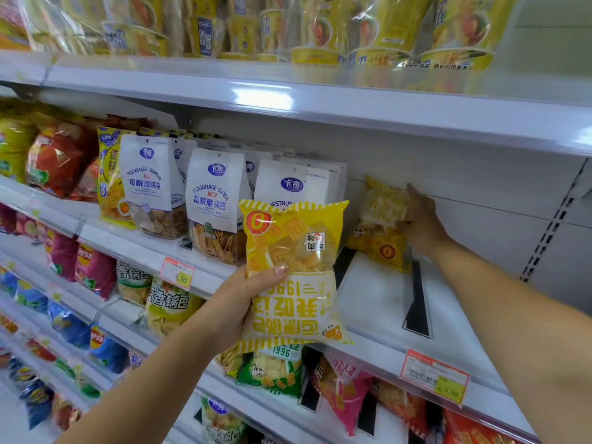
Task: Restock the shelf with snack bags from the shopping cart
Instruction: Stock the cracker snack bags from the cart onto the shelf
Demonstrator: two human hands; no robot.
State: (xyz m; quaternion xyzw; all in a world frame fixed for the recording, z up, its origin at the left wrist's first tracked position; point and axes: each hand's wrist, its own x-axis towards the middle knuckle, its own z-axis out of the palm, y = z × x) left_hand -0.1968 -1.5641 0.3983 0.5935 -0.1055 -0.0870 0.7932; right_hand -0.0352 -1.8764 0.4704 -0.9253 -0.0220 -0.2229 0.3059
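My left hand (237, 306) grips a yellow snack bag (293, 274), held upside down in front of the middle shelf (378, 302). My right hand (419, 219) reaches to the back of that shelf and holds a second yellow snack bag (381, 225), which stands tilted against the white back panel. A black divider (416, 299) lies on the shelf floor just in front of that bag. The shopping cart is out of view.
White pouches (214, 200) fill the shelf to the left of the open bay, with red and yellow bags further left. Yellow cup packs (384, 30) line the shelf above. Green, pink and blue bags sit on the lower shelves. Price tags (434, 376) hang on the shelf edges.
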